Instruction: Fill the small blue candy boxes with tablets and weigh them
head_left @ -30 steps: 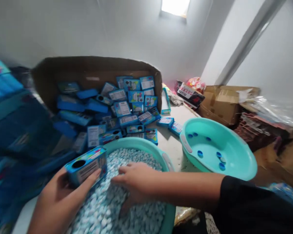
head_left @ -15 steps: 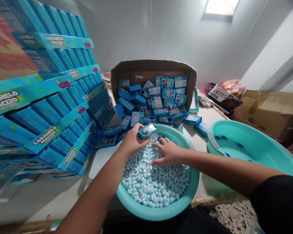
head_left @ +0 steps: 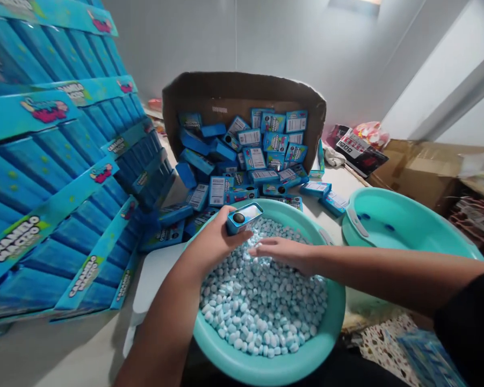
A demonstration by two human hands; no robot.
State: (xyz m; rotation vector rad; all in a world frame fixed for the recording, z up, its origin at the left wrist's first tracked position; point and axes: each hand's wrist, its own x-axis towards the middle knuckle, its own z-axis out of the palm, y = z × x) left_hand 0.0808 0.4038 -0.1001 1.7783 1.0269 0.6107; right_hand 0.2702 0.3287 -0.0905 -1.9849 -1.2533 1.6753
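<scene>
The tabletop carries a basin of candies. Over it, the left hand grips a blue box; the right hand extends loosely.

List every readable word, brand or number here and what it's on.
"CARAMELO MACIZO": fronts of the stacked blue display trays.
Pink logo on those trays: not legible.
Loose blue boxes, held box in the left hand: print too small.
Dark package at right: lettering blurred.
Cardboard box: marking unreadable.
</scene>
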